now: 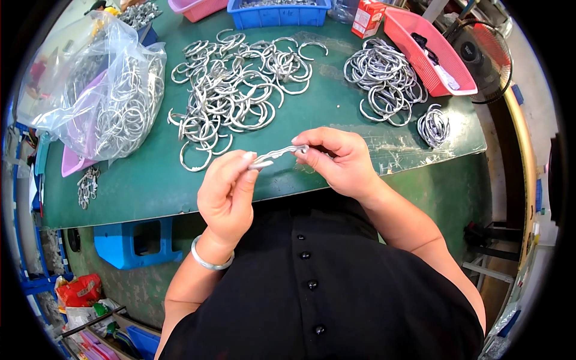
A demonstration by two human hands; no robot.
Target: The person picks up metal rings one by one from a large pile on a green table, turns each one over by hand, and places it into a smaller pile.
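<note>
Both hands hold a silvery metal ring (277, 155), seen nearly edge-on with a wavy outline, above the front edge of the green table. My left hand (225, 195) pinches its left end between thumb and fingers. At the other end, my right hand (343, 161) grips it the same way. Beyond them lies a wide, loose pile of open metal rings (258, 105). A denser heap of similar rings (384, 69) sits to the right, with a small coiled bundle of rings (433, 126) beside it.
A clear plastic bag of rings (135, 99) rests at left over a pink-purple tray (71, 161). Small metal clasps (88, 187) lie before it. At the back are a blue bin (279, 17), a red-white box (368, 18) and a pink basket (429, 69). A blue stool (120, 246) stands below.
</note>
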